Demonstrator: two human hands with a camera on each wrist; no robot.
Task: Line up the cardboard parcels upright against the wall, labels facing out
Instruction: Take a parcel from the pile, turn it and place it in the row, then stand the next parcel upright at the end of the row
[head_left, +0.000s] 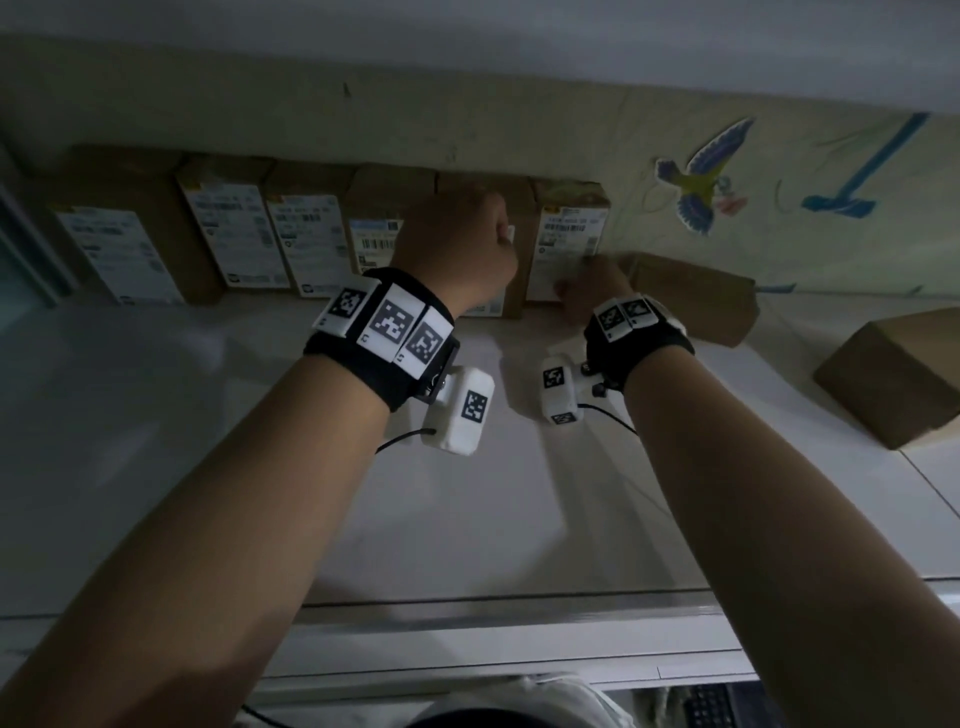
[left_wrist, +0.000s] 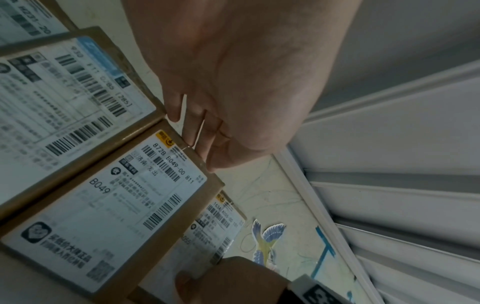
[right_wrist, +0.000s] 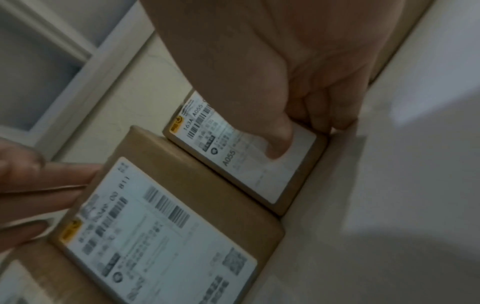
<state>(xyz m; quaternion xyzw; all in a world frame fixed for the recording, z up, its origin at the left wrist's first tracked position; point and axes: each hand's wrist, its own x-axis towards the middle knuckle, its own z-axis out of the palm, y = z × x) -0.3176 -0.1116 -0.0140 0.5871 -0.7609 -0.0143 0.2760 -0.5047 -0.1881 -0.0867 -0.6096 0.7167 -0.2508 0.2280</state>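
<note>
Several cardboard parcels (head_left: 234, 234) stand upright in a row against the wall (head_left: 311, 114), white labels facing me. My left hand (head_left: 467, 234) lays straight fingers (left_wrist: 192, 127) on the top edge of the parcel labelled B049 (left_wrist: 109, 201), fifth in the row. That parcel (head_left: 470, 182) is mostly hidden behind the hand in the head view. My right hand (head_left: 587, 291) grips the end parcel labelled A055 (right_wrist: 249, 174) low down. Its thumb (right_wrist: 280, 144) presses the label and its fingers curl round the right side. The A055 parcel (head_left: 566, 228) stands touching B049.
Two plain brown parcels lie on the white surface (head_left: 260, 415) to the right, one (head_left: 696, 296) close behind my right hand, one (head_left: 893, 374) farther right. A bird sticker (head_left: 706, 171) is on the wall. The surface's front edge (head_left: 467, 608) runs below my forearms.
</note>
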